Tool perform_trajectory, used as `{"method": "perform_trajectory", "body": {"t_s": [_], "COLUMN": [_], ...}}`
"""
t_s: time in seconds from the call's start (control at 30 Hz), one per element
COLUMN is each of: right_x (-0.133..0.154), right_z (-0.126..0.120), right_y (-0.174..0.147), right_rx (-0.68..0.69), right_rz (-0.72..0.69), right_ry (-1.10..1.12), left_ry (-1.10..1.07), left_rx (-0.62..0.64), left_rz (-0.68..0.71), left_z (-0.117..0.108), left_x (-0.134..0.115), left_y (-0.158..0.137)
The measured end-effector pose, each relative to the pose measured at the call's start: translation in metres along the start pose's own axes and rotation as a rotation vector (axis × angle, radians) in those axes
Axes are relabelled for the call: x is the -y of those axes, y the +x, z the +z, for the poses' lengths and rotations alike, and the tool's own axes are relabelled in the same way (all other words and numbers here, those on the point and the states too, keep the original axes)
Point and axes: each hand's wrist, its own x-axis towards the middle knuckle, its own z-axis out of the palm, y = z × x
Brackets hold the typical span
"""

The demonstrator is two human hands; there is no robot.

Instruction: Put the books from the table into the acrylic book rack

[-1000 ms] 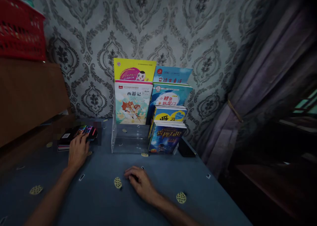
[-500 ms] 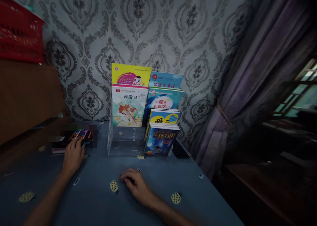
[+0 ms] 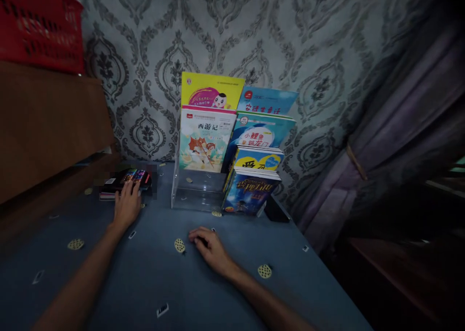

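Note:
Stretched out to the left, my left hand (image 3: 128,203) lies with its fingers on the dark cover of a small stack of books (image 3: 119,182). The fingers are extended and not wrapped round a book. My right hand (image 3: 209,246) rests on the blue tablecloth, empty, its fingers loosely curled with a gap beside the thumb. Beyond it stands a clear acrylic book rack (image 3: 198,200). Its left side bears a white book (image 3: 205,140) before a yellow one (image 3: 212,89). On its right side, a dark blue book (image 3: 250,193) fronts several others.
A brown wooden cabinet (image 3: 54,137) with a red plastic basket (image 3: 39,28) on top borders the left side. A dark flat object (image 3: 276,211) lies right of the rack. Patterned wallpaper is behind, and a purple curtain (image 3: 385,132) hangs beyond the table's right edge.
The view has shifted, so the rack and table appear further right and higher. Both hands keep nearly the same places, the left on the books and the right on the tablecloth.

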Motion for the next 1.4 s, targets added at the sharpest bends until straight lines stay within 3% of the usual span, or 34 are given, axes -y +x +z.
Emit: {"method": "perform_trajectory", "body": {"t_s": [0.7,1.0,1.2,1.4], "right_x": [-0.005,0.001,0.002,0.003], "right_z": [0.001,-0.001,0.001,0.000], "right_y": [0.002,0.001,-0.001,-0.003], "right_rx": [0.009,0.013,-0.012,-0.017], "right_rz": [-0.033,-0.026,-0.028,0.001], "right_ry": [0.021,0.027,0.008,0.002], "left_ry": [0.027,0.223,0.277,0.286], "left_rx": [0.088,0.051,-0.013,0.062], "left_rz": [-0.046,0.036,0.088,0.193], "left_z": [-0.018,-0.028,-0.020,-0.022], "left_x": [-0.006,-0.008,-0.003,-0.005], "left_y": [0.003,0.005,0.008,0.008]}}
